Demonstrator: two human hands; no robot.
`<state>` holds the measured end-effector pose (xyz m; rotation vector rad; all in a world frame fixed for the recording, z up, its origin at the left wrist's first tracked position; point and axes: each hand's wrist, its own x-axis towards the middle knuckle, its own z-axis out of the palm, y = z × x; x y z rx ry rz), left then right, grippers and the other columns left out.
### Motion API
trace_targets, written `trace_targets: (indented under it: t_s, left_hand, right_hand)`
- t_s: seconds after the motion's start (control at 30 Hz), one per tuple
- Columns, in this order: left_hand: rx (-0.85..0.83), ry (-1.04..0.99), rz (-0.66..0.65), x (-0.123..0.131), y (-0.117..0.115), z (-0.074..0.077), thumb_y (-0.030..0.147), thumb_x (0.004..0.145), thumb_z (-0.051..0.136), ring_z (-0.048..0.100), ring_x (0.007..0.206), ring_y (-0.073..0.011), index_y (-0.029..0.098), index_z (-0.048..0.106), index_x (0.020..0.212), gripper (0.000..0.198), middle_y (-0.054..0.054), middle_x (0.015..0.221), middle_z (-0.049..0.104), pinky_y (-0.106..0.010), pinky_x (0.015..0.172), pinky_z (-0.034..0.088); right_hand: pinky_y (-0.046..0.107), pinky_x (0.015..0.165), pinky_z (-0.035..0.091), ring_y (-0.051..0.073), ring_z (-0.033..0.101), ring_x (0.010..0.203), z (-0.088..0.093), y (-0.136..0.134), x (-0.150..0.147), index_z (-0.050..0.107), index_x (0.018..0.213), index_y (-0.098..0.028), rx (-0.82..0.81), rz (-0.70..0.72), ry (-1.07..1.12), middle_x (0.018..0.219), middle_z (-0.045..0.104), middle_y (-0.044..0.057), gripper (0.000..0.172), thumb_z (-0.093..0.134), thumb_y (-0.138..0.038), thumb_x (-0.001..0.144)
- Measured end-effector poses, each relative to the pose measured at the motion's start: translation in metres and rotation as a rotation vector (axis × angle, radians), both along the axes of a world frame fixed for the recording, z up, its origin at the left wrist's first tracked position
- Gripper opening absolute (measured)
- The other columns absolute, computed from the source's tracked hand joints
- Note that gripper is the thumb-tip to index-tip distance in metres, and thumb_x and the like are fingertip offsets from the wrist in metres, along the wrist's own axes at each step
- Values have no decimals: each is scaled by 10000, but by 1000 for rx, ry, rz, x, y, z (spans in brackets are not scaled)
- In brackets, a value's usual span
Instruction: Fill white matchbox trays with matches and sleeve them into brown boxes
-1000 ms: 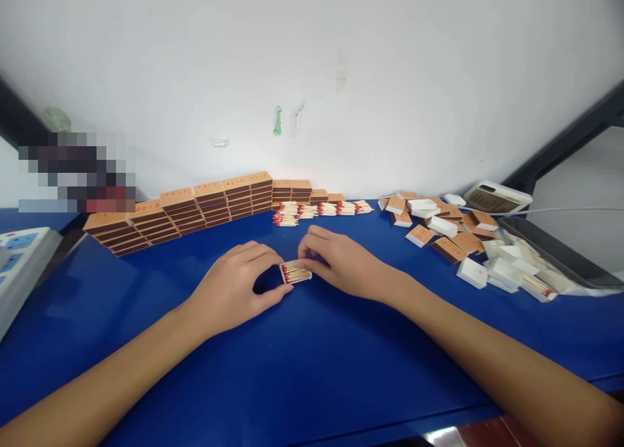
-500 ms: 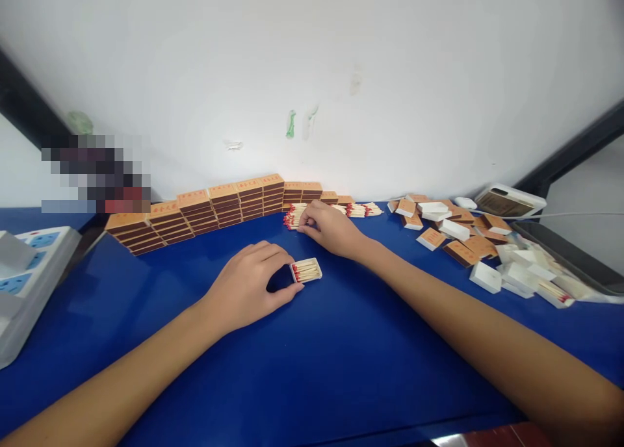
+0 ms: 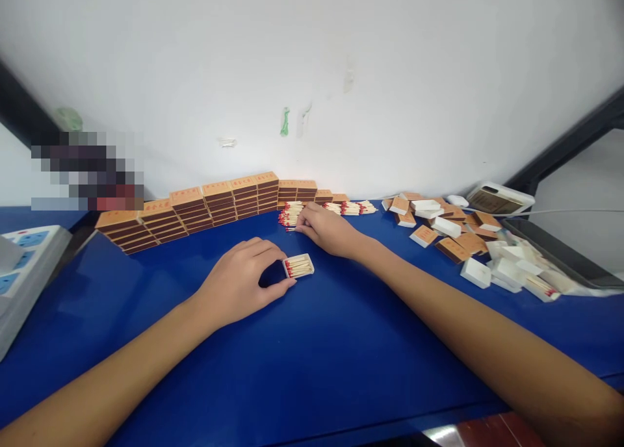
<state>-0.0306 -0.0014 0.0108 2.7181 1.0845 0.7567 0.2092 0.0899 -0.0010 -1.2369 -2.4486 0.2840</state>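
Observation:
On the blue table, my left hand grips the end of a small white matchbox tray between thumb and fingers. Several red-tipped matches lie side by side in that tray. Farther back, my right hand is closed at the near edge of a pile of loose matches. Its fingertips are pinched together, and whatever is between them is hidden. More matches lie in bunches behind and right of that hand.
Stacked matchboxes line the wall on the left. At the right is a heap of box sleeves and white trays, beside a dark phone and a white-cased device. A power strip stands far left.
The whole view has shifted slightly, moving things a little to the left. My left hand still grips the tray, and my right hand stays at the match pile, its fingers drawn slightly nearer me.

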Motion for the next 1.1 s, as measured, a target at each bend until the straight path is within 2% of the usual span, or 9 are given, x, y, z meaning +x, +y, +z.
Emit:
trace_targets:
  t_s: [0.2, 0.33, 0.63, 0.77, 1.0, 1.1]
  left_hand:
    - [-9, 4, 13, -4, 6, -2, 401, 976, 707, 699, 1032, -268, 215, 720, 1113, 232, -68, 1122, 760, -446, 925, 570]
    - [-26, -2, 37, -6, 8, -3, 404, 961, 724, 703, 1030, -272, 216, 725, 1106, 237, -65, 1116, 763, -441, 909, 573]
    - [-34, 6, 51, -6, 7, -3, 446, 972, 703, 702, 1037, -271, 211, 727, 1103, 269, -67, 1123, 767, -435, 894, 574]
    - [-35, 10, 50, -6, 8, -3, 447, 974, 703, 703, 1037, -267, 212, 726, 1096, 265, -60, 1126, 767, -434, 911, 569]
    - [-26, 9, 54, -6, 9, -2, 455, 974, 701, 706, 1035, -266, 219, 726, 1092, 265, -54, 1130, 770, -426, 914, 563]
    - [-14, 5, 58, -6, 9, -2, 457, 975, 700, 709, 1028, -267, 224, 730, 1090, 262, -56, 1120, 773, -419, 902, 564]
  right_hand:
    - [337, 815, 456, 203, 584, 884, 10, -13, 10, 587, 978, -188, -44, 40, -16, 1057, 599, 89, 123, 507, -197, 1071]
    - [326, 809, 447, 196, 573, 881, 19, -27, 12, 572, 979, -205, 1, 81, 50, 1050, 600, 72, 120, 505, -226, 1077]
    - [304, 767, 418, 186, 574, 866, 3, -18, 4, 609, 981, -188, 6, -16, -37, 1086, 606, 79, 54, 598, -178, 1033]
    - [306, 776, 424, 190, 568, 864, 2, -15, 7, 622, 1013, -188, 45, -30, -1, 1066, 604, 71, 59, 669, -222, 1007]
    - [312, 799, 433, 190, 575, 873, 0, -8, 5, 634, 936, -175, -49, -16, 20, 1032, 598, 74, 87, 624, -187, 1022]
    - [314, 807, 433, 191, 573, 883, 5, -12, 6, 629, 941, -174, -65, -11, 30, 1022, 594, 70, 85, 616, -182, 1025]
